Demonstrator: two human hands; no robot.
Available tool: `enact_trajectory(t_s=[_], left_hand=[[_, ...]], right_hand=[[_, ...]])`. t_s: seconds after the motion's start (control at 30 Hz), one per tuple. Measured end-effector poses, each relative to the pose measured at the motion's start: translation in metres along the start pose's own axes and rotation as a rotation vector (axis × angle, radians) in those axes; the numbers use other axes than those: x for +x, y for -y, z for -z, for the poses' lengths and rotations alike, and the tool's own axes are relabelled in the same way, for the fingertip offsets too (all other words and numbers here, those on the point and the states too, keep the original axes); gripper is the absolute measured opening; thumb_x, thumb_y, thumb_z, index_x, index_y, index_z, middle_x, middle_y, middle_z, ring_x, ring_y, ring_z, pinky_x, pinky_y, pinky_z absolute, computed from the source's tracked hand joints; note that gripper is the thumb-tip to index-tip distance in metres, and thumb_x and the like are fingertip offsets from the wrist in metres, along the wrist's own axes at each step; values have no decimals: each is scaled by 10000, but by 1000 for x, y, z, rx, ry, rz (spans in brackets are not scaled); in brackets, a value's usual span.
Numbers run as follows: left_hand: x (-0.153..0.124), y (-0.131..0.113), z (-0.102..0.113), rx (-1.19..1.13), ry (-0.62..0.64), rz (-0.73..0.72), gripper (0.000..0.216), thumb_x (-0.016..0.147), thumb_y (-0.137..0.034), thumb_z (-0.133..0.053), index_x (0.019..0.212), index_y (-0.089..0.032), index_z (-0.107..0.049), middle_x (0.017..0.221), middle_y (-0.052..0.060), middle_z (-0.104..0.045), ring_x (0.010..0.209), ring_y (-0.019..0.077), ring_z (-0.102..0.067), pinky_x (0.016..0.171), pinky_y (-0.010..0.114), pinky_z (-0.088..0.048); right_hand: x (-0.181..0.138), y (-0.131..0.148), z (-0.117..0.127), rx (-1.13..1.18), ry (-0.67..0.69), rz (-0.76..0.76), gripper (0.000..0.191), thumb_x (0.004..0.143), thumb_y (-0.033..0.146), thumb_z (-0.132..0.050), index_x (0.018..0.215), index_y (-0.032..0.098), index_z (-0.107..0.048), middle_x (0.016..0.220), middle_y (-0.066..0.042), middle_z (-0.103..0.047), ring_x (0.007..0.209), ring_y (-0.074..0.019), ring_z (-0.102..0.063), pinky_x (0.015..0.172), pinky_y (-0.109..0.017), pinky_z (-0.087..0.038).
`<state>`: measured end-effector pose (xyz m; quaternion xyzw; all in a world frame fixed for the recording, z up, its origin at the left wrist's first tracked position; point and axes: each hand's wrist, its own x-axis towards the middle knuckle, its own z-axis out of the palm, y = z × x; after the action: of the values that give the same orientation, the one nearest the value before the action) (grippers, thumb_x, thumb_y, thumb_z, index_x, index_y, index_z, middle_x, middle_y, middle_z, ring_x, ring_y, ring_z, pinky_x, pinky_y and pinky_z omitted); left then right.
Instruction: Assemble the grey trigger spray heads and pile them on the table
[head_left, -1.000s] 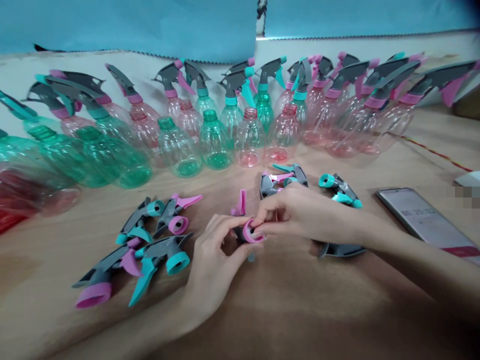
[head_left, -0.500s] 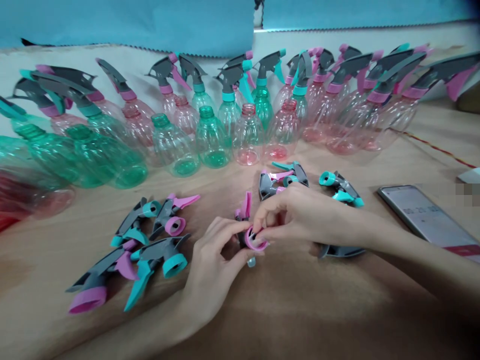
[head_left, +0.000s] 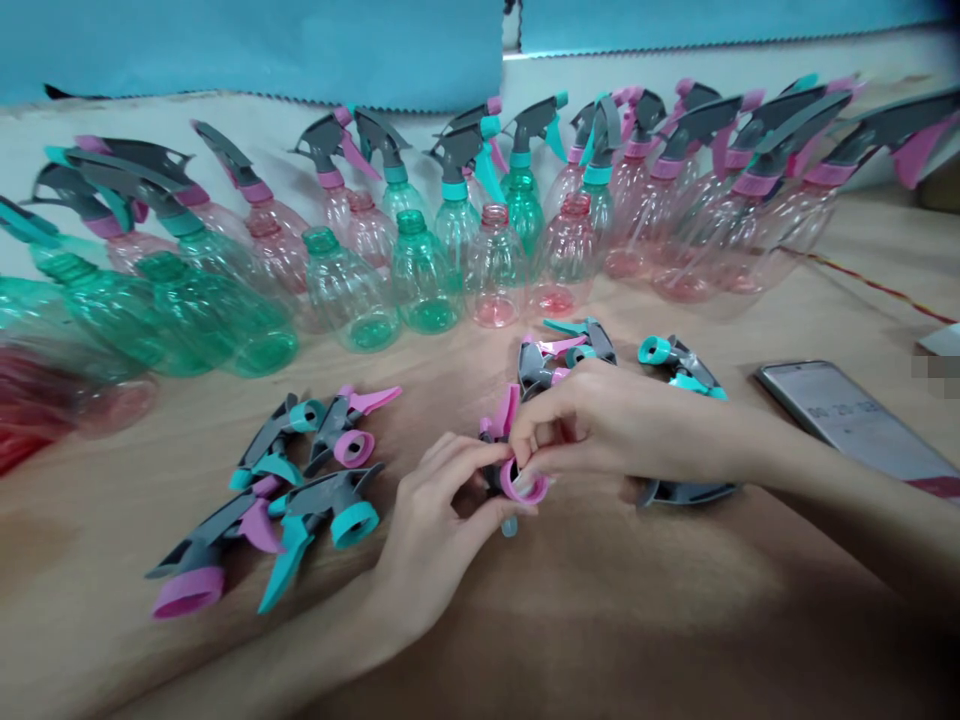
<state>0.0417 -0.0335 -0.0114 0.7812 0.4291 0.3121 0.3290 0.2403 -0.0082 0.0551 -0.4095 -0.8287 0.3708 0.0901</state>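
Note:
My left hand (head_left: 439, 520) is closed around a grey trigger spray head with a pink collar (head_left: 527, 487) and a pink trigger, its open collar facing me. My right hand (head_left: 581, 425) pinches with thumb and fingertips at the mouth of that collar. A whitish bit shows between those fingertips, too small to name. Below the left thumb pokes a small translucent tip (head_left: 510, 526). Left of my hands lie several loose spray heads, among them a teal-collared one (head_left: 352, 524) and a pink-collared one (head_left: 189, 592).
Behind stand open green bottles (head_left: 426, 275) and open pink bottles (head_left: 496, 265), with several capped bottles (head_left: 750, 225) along the wall. More spray heads (head_left: 600, 340) lie beyond my right hand, one teal-collared (head_left: 686, 368). A phone (head_left: 847, 415) rests at right, near a twisted cord (head_left: 874, 285).
Both hands and the spray head have shifted slightly right in view. The spray head's pink trigger leans more to the right. My right fingertips stay at the collar.

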Motion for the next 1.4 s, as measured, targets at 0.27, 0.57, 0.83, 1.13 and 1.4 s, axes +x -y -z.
enact_trajectory(t_s=[0.27,0.57,0.83,1.13,1.4], left_hand=[[0,-1,2,14,18,-2,252,742,-114,-750,944,-231,-656,851,-29,-610,752,134,-553,680,258,-432],[0,2,1,-18,-16,38,305,732,-75,-740,983,-233,-668,841,-31,-622,683,111,-526,607,221,-414],[-1,2,2,-92,-12,40,350,739,-45,-712,1029,-231,-651,831,-41,-607,667,96,-497,590,203,-390],[-1,3,3,-145,-29,12,276,774,-144,-727,1004,-267,-637,862,-55,-617,713,99,-528,633,206,-407],[1,2,2,-156,-17,27,267,752,-107,-734,962,-243,-640,818,-57,-600,680,93,-508,603,201,-394]], right_hand=[[-4,4,7,24,83,3,129,863,283,-587,781,193,-628,570,70,-563,535,-59,-567,497,-165,-370],[-11,3,9,-85,-154,22,153,841,347,-606,771,238,-686,661,54,-646,532,-68,-520,499,-218,-333],[-17,7,-1,-209,-301,142,55,830,259,-607,832,229,-652,689,55,-653,555,-65,-508,513,-214,-322],[-16,5,-1,-298,-227,190,134,838,215,-582,707,193,-560,566,77,-485,494,-56,-360,460,-220,-230],[-11,-5,1,-164,-63,117,28,829,214,-595,807,230,-600,699,61,-580,609,-84,-499,533,-229,-332]])
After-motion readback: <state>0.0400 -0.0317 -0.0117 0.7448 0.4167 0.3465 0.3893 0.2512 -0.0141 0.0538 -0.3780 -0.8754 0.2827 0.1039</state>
